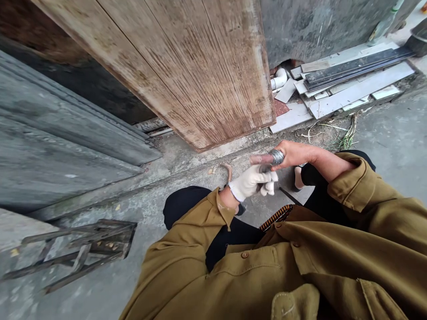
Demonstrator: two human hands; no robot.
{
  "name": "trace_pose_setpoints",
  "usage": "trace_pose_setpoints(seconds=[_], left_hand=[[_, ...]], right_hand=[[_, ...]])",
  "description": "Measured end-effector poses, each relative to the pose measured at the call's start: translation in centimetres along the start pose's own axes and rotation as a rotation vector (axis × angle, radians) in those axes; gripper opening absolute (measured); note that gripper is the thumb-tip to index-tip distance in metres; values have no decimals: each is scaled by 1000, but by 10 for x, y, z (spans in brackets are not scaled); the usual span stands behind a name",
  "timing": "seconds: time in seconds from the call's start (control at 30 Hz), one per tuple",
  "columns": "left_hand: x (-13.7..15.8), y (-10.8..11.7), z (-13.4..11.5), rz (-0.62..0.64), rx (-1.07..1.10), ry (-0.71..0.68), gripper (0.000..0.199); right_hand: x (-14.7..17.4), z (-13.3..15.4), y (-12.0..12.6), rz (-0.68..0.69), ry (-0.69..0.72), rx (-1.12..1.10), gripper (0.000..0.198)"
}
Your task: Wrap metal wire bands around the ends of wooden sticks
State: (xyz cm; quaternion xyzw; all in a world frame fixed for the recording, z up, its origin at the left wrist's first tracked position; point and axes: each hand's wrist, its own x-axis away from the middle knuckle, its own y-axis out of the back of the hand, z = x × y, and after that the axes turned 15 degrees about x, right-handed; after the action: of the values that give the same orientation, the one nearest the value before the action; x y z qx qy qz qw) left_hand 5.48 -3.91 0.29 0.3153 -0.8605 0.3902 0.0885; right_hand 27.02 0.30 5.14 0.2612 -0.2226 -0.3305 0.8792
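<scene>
My right hand point(292, 153), bare, is wrapped round a wooden stick with grey wire wound about it point(266, 158). The stick's blunt wooden end points left, and the wire coil sits against my fingers. Directly below it is my left hand point(253, 181) in a white knitted glove, its fingers curled close to the right hand. A dark grey patch shows at the gloved fingers; what they grip there I cannot make out. On the ground behind my left wrist stands a curved brown piece point(227, 170), partly hidden by the glove. A thin dark bar point(288, 194) lies between my knees.
A weathered plank panel point(200, 66) leans ahead on the concrete ledge. Tile offcuts and dark strips point(353, 73) are stacked at the right, near a white pipe elbow point(279, 79). At the left stand a grey wooden panel point(66, 133) and a small wooden stool on its side point(83, 249).
</scene>
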Motion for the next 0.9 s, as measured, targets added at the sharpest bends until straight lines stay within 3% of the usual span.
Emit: trace_pose_setpoints(seconds=[0.1, 0.2, 0.27, 0.33, 0.47, 0.57, 0.73, 0.9], left_hand=[[-1, 6, -13, -309, -490, -283, 28], [-2, 19, -19, -567, -1215, -551, 22], [-3, 27, -17, -539, -1565, -589, 27], [-4, 31, -14, -521, -1726, -574, 30], [1, 28, -5, -674, -1670, -542, 32], [7, 20, 4, -722, -1598, -502, 29], [14, 10, 17, -801, -1514, -418, 25], [11, 9, 23, -861, -1340, -367, 18]], right_hand=[[-8, -5, -10, -56, -258, -191, 32], [-21, -13, -29, -64, -455, -555, 41], [-27, -18, -39, -17, -524, -761, 42], [-29, -21, -42, 37, -533, -869, 39], [-19, -17, -37, 21, -422, -852, 25], [-9, -6, -36, -18, -425, -720, 17], [-2, 8, -48, -198, -475, -318, 23], [-4, -7, -61, -326, -314, 92, 22]])
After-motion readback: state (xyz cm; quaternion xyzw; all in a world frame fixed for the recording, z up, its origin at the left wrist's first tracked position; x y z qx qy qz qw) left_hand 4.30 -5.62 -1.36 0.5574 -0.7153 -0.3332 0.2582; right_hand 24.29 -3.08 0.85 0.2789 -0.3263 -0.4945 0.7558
